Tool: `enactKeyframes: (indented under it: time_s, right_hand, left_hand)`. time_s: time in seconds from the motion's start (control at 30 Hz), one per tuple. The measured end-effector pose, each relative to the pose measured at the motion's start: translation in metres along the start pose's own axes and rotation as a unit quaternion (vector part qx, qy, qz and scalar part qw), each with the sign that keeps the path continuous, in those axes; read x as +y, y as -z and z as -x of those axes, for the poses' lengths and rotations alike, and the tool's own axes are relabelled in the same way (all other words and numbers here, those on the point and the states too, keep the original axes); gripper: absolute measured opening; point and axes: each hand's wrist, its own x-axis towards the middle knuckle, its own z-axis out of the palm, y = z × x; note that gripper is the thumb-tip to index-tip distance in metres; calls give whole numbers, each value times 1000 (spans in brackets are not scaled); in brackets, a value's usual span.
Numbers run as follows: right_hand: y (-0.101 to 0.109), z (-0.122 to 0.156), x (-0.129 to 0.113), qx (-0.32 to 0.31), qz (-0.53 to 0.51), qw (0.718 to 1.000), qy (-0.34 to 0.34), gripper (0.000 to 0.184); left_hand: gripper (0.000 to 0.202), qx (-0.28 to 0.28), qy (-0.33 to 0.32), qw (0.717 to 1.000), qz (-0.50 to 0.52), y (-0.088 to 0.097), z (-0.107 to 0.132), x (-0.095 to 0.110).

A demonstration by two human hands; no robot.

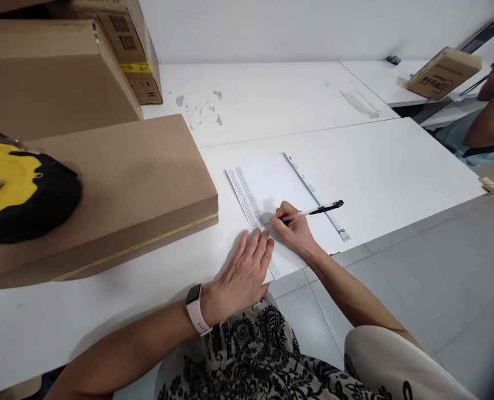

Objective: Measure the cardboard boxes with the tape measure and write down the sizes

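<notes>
A printed sheet of paper (272,189) with columns of small text lies on the white table (375,172). My right hand (293,229) is closed round a white and black pen (313,210), whose tip touches the sheet near the left column. My left hand (242,272) lies flat with fingers stretched out, pressing the sheet's lower left corner. A pale watch (197,309) sits on my left wrist.
A long flat cardboard box (138,189) lies left of the sheet, with a yellow and black tape measure (21,191) on it. More cardboard boxes (55,72) are stacked behind. Another person's arm (490,111) and a small box (442,72) are at far right.
</notes>
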Motion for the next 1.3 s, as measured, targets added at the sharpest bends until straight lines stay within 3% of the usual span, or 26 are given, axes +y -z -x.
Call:
enactKeyframes:
  time_s: [0.23, 0.4, 0.53, 0.6, 0.7, 0.8, 0.9, 1.0, 1.07, 1.13, 1.2, 1.3]
  right_hand:
    - [0, -1, 6, 36, -4, 999, 15, 28]
    - [0, -9, 13, 71, 62, 992, 82, 8]
    - [0, -14, 18, 33, 165, 972, 161, 30]
    - [-2, -15, 23, 31, 183, 968, 170, 40]
    - [-4, -17, 32, 48, 174, 972, 153, 47]
    - [-5, -18, 37, 54, 165, 976, 134, 51]
    - [-6, -18, 36, 56, 167, 976, 126, 48]
    - [-7, -20, 34, 58, 160, 979, 113, 45]
    - [-9, -22, 35, 58, 154, 981, 106, 44]
    - [-10, -23, 36, 55, 150, 982, 102, 43]
    - [-10, -23, 32, 62, 141, 983, 102, 42]
    - [-7, -14, 8, 112, 111, 979, 133, 37]
  left_hand:
    - [89, -4, -3, 1000, 24, 3, -1, -1]
    - [87, 1, -7, 999, 48, 3, -1, -3]
    - [84, 50, -7, 995, 83, 1, -1, -2]
    - [78, 123, -25, 987, 101, 8, 3, -2]
    - [61, 309, -17, 945, 106, 37, 26, -10]
    - [58, 463, 122, 877, 39, 82, 66, -33]
    - [55, 564, 273, 778, -52, 127, 105, -70]
    - [68, 502, 380, 777, -26, 155, 124, -111]
    - [87, 409, 464, 785, 44, 163, 124, -133]
    - [94, 340, 517, 780, 96, 165, 119, -146]
    - [87, 336, 530, 771, 105, 164, 114, -150]
    - [78, 401, 504, 756, 115, 159, 117, -139]
